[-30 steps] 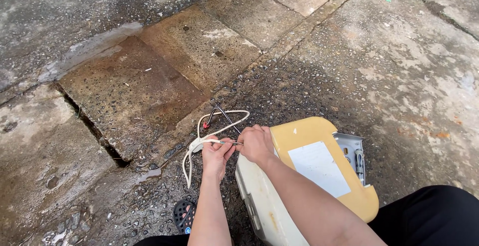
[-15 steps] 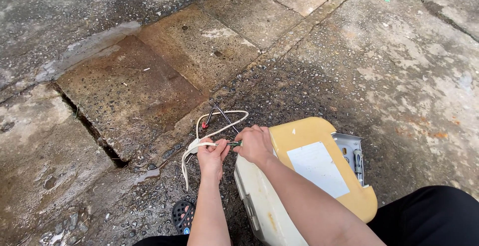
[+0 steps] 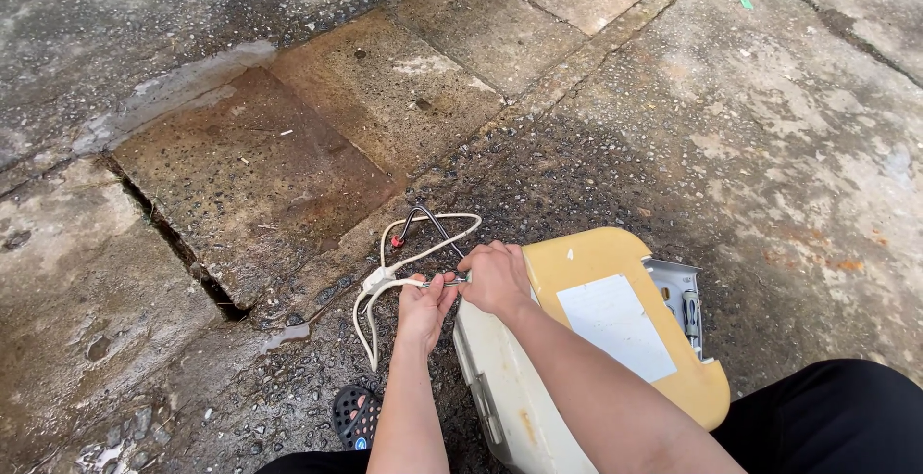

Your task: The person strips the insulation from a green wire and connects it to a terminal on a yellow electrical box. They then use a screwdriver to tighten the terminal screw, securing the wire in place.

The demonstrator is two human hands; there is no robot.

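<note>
A yellowed plastic appliance casing [image 3: 586,262] with a white label [image 3: 615,325] lies on the wet concrete in front of me. A looped white cable [image 3: 423,238] with red and black wire ends trails from it onto the ground. My left hand [image 3: 420,309] pinches the cable near a white connector [image 3: 380,277]. My right hand [image 3: 495,277] rests at the casing's top edge and grips a thin metal tool [image 3: 450,282] pointed toward the left hand.
Cracked, stained concrete slabs surround me, with a deep gap [image 3: 207,282] to the left. A grey metal bracket [image 3: 678,296] sticks out of the casing's right side. A black sandal [image 3: 354,416] shows below my left arm. My dark-trousered leg [image 3: 827,416] is at the lower right.
Both hands stay at the cable with only slight shifts; the cable loop has barely moved.
</note>
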